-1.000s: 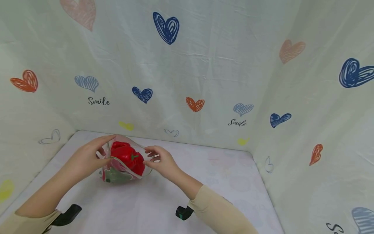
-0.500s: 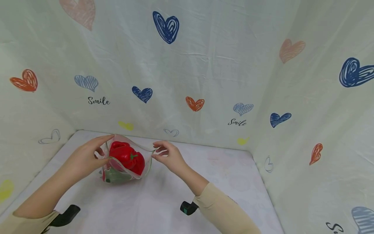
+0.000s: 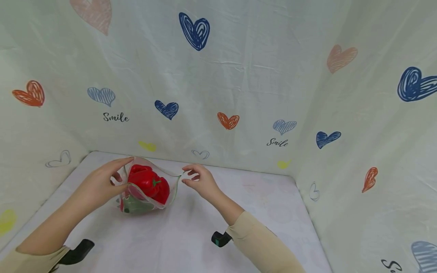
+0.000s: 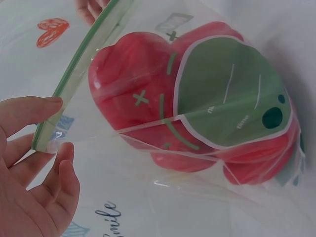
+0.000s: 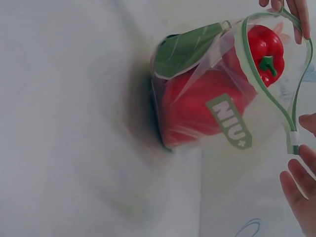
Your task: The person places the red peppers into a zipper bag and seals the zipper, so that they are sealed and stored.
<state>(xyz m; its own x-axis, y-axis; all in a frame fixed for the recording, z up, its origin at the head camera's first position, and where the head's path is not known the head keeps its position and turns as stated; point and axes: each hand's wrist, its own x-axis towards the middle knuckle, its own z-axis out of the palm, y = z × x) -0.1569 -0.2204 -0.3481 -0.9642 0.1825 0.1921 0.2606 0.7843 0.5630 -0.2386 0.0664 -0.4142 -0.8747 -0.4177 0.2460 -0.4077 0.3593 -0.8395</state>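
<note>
A clear zip bag (image 3: 138, 204) with green seal edges and a printed green patch stands on the table, its mouth gaping. Inside are red bell peppers (image 3: 145, 180), one showing a green stem in the right wrist view. My left hand (image 3: 99, 182) grips the left end of the mouth; in the left wrist view its thumb (image 4: 42, 108) lies across the seal strip with fingers behind. My right hand (image 3: 201, 182) is at the opposite corner, thumb and forefinger spread beside a small white slider (image 5: 295, 138) on the seal.
The bag is on a white-covered table (image 3: 164, 242), near its back left. A pale curtain (image 3: 246, 76) printed with hearts and "Smile" rises behind the table and along both sides. Dark wrist mounts (image 3: 76, 252) stick out below the forearms.
My right hand has moved right along the bag's mouth to its corner, and its thumb and forefinger have parted. The mouth is stretched further right. My left hand has hardly moved.
</note>
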